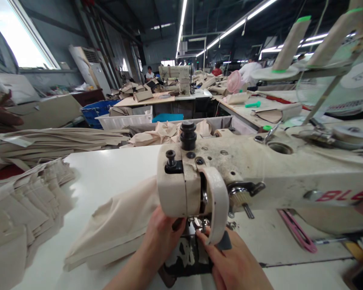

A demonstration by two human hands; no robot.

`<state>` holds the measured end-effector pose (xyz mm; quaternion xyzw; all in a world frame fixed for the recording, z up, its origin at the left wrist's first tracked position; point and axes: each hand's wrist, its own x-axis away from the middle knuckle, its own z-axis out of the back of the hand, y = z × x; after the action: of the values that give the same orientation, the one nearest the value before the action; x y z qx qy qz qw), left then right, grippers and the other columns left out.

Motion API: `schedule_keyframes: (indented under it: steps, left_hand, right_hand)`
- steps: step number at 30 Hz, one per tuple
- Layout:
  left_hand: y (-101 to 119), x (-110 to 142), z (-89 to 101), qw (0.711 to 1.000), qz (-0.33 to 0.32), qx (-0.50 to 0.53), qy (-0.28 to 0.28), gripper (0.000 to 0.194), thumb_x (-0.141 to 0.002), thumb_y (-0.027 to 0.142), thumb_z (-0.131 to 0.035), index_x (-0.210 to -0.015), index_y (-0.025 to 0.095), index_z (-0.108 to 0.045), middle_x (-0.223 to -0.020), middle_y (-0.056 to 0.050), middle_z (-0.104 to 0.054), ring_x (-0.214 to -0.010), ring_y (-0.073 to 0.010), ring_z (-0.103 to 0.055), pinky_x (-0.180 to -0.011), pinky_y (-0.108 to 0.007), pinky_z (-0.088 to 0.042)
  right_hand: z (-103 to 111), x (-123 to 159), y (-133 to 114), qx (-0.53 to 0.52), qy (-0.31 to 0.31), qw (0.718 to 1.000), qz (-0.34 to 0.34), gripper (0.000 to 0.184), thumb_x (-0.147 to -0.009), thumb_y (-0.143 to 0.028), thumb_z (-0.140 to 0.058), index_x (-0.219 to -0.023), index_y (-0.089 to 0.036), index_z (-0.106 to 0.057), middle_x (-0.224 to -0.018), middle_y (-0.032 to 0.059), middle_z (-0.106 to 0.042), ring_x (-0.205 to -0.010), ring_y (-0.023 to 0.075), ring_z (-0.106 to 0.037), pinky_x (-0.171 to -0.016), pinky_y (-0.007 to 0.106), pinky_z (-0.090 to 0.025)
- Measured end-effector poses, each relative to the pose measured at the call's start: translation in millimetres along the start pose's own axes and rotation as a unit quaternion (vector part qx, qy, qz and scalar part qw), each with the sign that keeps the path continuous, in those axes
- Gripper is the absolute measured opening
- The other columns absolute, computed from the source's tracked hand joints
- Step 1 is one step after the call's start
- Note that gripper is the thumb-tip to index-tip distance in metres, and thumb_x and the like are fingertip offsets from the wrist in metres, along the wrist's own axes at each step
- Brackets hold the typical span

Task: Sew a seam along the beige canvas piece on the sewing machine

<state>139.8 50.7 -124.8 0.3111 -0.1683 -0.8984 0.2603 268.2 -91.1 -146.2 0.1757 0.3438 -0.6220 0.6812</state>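
A cream fabric piece (117,225), folded and sewn like a bag, lies on the white table to the left of the sewing machine head (178,185). My left hand (159,237) is closed at the fabric's right end, its fingertips partly behind the machine head. Close by the presser foot (196,225), my right hand (230,255) has its fingers bent together at the metal parts. The white curved lever guard (219,205) covers some of these fingers, and whatever they pinch is hidden. Both hands are on either side of the needle area.
Stacked cream fabric pieces (39,201) lie at the left. Pink thread snips (298,231) rest on the machine bed to the right. Thread cones (292,44) stand above a fan at the upper right. Beyond the table are a white crate (125,119) and co-workers farther back.
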Motion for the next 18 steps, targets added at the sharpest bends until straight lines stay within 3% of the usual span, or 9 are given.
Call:
schedule_keyframes:
  steps: [3,8,15,18]
  left_hand:
    - [-3,1,-0.7,1.000,0.012,0.008,-0.013,0.018,-0.079,0.018,-0.053,-0.072,0.020,-0.070,-0.077,-0.005,-0.071,-0.074,-0.0202,-0.066,-0.068,-0.028,-0.055]
    - [-15,2,-5.6,0.999,0.025,0.025,-0.024,0.015,-0.077,0.019,-0.055,-0.077,0.020,-0.071,-0.076,-0.004,-0.070,-0.071,-0.0209,-0.065,-0.070,-0.030,-0.055]
    - [-20,-8,4.0,0.995,0.029,0.066,-0.067,0.011,-0.075,0.022,-0.059,-0.074,0.018,-0.069,-0.073,-0.003,-0.070,-0.066,-0.0191,-0.065,-0.066,-0.027,-0.055]
    - [-15,-12,10.4,0.994,0.042,0.069,-0.075,0.010,-0.074,0.022,-0.059,-0.070,0.017,-0.066,-0.073,-0.006,-0.069,-0.066,-0.0195,-0.064,-0.066,-0.028,-0.055]
  right_hand:
    - [-4,3,2,-0.005,0.016,1.000,-0.005,0.036,-0.070,0.000,-0.038,-0.087,-0.015,-0.066,-0.101,0.0142,-0.069,-0.087,0.0294,-0.066,-0.069,0.039,-0.058]
    - [12,-2,1,0.005,-0.083,0.997,-0.002,0.032,-0.077,-0.005,-0.041,-0.096,-0.015,-0.064,-0.100,0.0126,-0.070,-0.088,0.0263,-0.066,-0.076,0.034,-0.057]
    - [12,-3,-2,0.032,-0.088,0.996,0.006,0.035,-0.072,-0.002,-0.042,-0.095,-0.015,-0.065,-0.103,0.0135,-0.070,-0.089,0.0272,-0.065,-0.077,0.036,-0.057]
    - [3,1,-2,0.027,-0.049,0.998,0.001,0.043,-0.070,0.001,-0.041,-0.103,-0.013,-0.065,-0.106,0.0156,-0.068,-0.092,0.0296,-0.064,-0.076,0.041,-0.057]
